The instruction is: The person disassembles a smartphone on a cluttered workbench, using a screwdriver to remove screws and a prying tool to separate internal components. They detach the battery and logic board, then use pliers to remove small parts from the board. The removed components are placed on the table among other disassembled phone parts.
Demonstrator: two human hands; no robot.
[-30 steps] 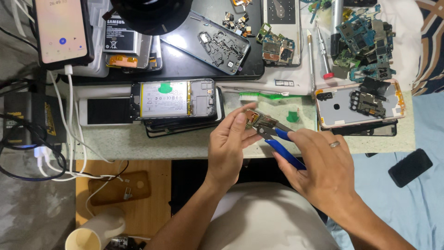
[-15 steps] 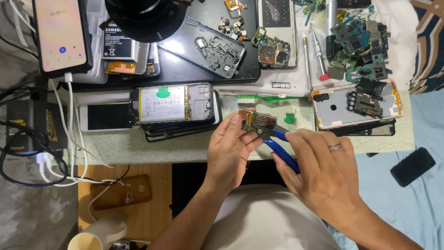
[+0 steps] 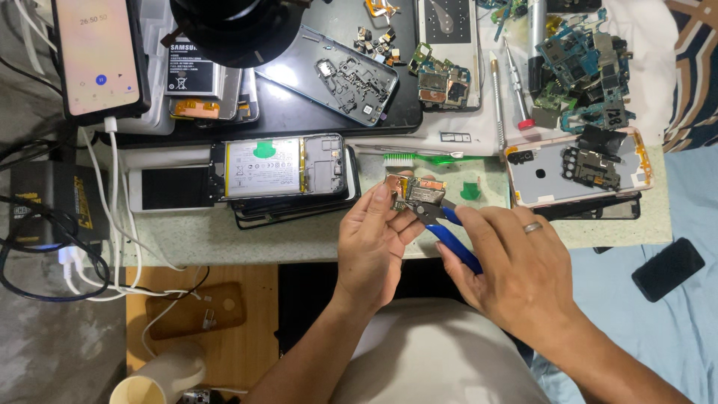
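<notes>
My left hand (image 3: 372, 243) pinches a small phone circuit board (image 3: 413, 191) with metal shields, holding it just above the table's front edge. My right hand (image 3: 516, 269), a ring on one finger, grips blue-handled pliers (image 3: 447, 228); their jaws touch the board's lower right corner. Just behind the board lie a green toothbrush (image 3: 419, 158) and a small green plastic piece (image 3: 470, 191). To the left lies an opened phone (image 3: 284, 166) showing its white battery and a green tab.
A pink phone back (image 3: 553, 179) with dark parts lies right. Loose boards (image 3: 583, 67), a screwdriver (image 3: 508, 82), a phone frame (image 3: 336, 75) and a black lamp head (image 3: 232, 30) sit behind. A lit phone (image 3: 97, 56), cables (image 3: 112, 224), a black box (image 3: 52, 206) are left.
Both hands and the board have stayed close together, shifting slightly right in view. The pliers remain at the board's corner.
</notes>
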